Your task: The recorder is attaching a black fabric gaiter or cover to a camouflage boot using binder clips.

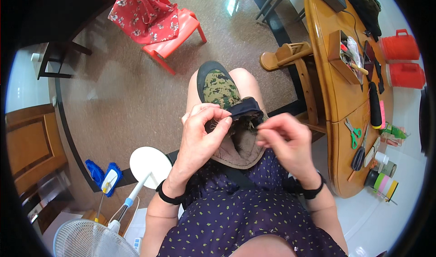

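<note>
A camouflage shoe [221, 90] with a black rim round its toe lies on my lap, toe pointing away from me. Its opening shows a greyish-brown lining [247, 143]. My left hand [204, 127] is closed at the shoe's left side, thumb and forefinger pinching the edge of a black fabric flap [245, 107] at the opening. At the right edge of the opening, my right hand [287, 136] has its fingers drawn together in a pinch. It is slightly blurred, and whatever is between its fingertips is too small to make out.
On the wooden table [327, 143] at right are green-handled scissors [354, 134], an open box of tools [343, 59] and dark camouflage fabric [365, 7]. Two red containers [402, 46] stand beyond. A red chair [177, 30] is ahead; a fan [93, 239] stands lower left.
</note>
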`<act>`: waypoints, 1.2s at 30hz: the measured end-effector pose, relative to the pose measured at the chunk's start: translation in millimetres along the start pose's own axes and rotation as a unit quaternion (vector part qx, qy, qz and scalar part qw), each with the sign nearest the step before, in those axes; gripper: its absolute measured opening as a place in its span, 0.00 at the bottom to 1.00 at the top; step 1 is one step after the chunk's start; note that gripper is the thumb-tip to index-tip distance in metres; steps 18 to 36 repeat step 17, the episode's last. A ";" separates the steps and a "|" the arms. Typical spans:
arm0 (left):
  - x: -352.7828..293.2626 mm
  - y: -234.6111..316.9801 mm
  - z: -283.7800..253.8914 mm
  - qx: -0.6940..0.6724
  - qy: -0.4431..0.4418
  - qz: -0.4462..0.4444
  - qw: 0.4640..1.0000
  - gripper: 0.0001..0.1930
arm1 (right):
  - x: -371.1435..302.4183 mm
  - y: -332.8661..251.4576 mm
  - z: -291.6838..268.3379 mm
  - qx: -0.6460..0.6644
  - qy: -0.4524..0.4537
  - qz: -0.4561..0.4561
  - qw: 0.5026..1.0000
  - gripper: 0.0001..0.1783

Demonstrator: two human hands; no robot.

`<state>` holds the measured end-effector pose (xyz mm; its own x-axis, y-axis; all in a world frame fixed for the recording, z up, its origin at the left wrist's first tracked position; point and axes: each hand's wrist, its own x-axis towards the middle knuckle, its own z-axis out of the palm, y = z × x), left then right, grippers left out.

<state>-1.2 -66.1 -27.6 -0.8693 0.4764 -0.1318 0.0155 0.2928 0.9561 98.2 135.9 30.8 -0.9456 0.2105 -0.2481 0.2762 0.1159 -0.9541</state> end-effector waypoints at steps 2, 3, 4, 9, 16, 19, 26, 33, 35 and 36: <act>-0.4 0.1 -0.5 -0.018 -0.008 -0.023 1.000 0.07 | 12.9 13.7 15.6 -0.119 0.010 -0.088 0.989 0.05; -0.9 -1.4 0.0 0.005 -0.008 -0.011 1.000 0.08 | 17.1 14.2 19.6 -0.157 0.009 -0.110 0.981 0.06; -1.2 -2.5 -0.3 0.027 -0.008 0.001 1.000 0.08 | 19.9 14.8 22.0 -0.194 0.009 -0.132 0.972 0.06; 0.0 1.3 -3.3 -0.011 -0.019 -0.033 0.999 0.09 | 22.1 23.4 25.5 -0.178 0.031 -0.062 0.982 0.07; 3.6 3.2 -5.9 -0.051 -0.044 -0.071 0.995 0.09 | 21.9 21.3 23.5 -0.154 0.049 -0.060 0.985 0.08; 4.3 2.6 -6.0 -0.063 -0.049 -0.081 0.994 0.09 | 22.0 21.6 23.4 -0.154 0.049 -0.060 0.985 0.08; 4.3 2.6 -6.0 -0.063 -0.049 -0.081 0.994 0.09 | 22.0 21.6 23.4 -0.154 0.049 -0.060 0.985 0.08; 4.3 2.6 -6.0 -0.063 -0.049 -0.081 0.994 0.09 | 22.0 21.6 23.4 -0.154 0.049 -0.060 0.985 0.08; 4.3 2.6 -6.0 -0.063 -0.049 -0.081 0.994 0.09 | 22.0 21.6 23.4 -0.154 0.049 -0.060 0.985 0.08; 4.3 2.6 -6.0 -0.063 -0.049 -0.081 0.994 0.09 | 22.0 21.6 23.4 -0.154 0.049 -0.060 0.985 0.08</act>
